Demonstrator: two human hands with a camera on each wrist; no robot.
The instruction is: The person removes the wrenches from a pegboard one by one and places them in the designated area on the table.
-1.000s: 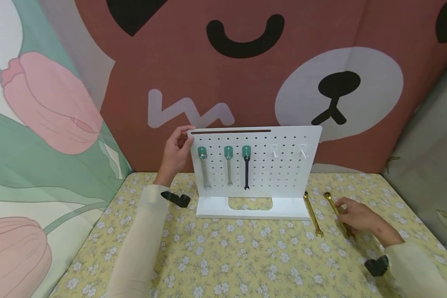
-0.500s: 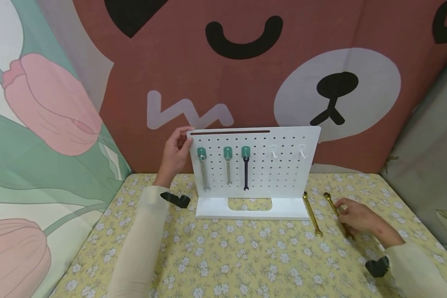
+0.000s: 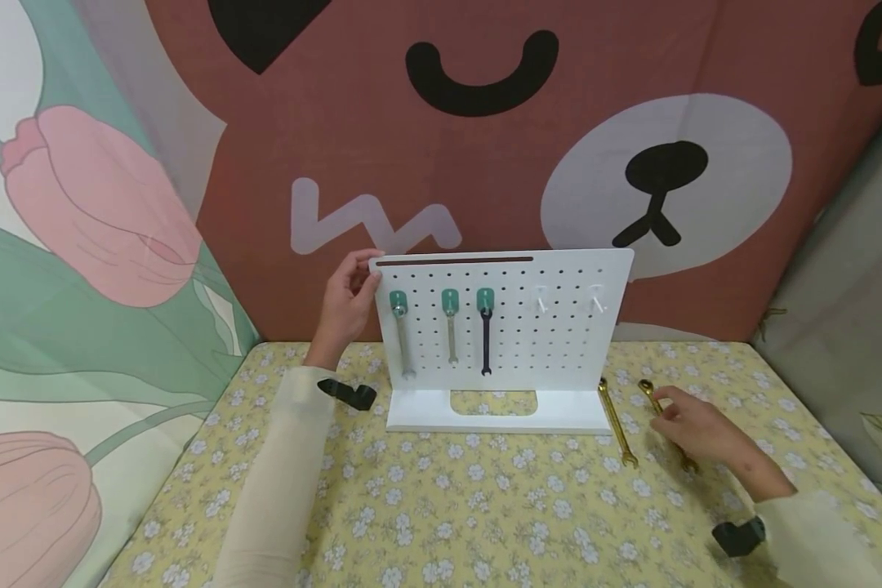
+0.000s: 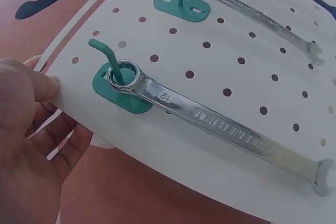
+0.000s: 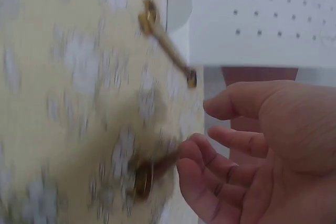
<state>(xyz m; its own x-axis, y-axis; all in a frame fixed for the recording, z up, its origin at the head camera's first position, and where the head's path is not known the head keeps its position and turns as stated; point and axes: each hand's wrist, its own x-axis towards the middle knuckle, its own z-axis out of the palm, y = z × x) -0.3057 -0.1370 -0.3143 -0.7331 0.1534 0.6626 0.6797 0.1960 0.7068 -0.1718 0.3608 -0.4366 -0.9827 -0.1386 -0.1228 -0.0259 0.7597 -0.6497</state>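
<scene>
My left hand [image 3: 344,306] grips the upper left corner of a white pegboard [image 3: 559,343], thumb on its front face and fingers behind. On green hooks hang two silver combination wrenches, the outer silver wrench [image 4: 210,121] nearest this hand, and a dark purple wrench [image 3: 487,343]. Over the table at right, my right hand [image 3: 698,429] hovers with fingers loosely bent and thumb apart, holding nothing. It partly covers a gold wrench [image 3: 648,389] lying on the cloth. Another gold wrench [image 3: 617,423] lies beside the board's base.
Two clear hooks, including the right hook [image 3: 597,300], jut from the pegboard's right side. The board's base [image 3: 419,408] stands on a yellow floral tablecloth [image 3: 441,506]. Close behind hangs a printed curtain [image 3: 485,180].
My right hand has come off the right gold wrench and shifted slightly left, its fingers loosened. That wrench stays on the cloth. My left hand has not moved.
</scene>
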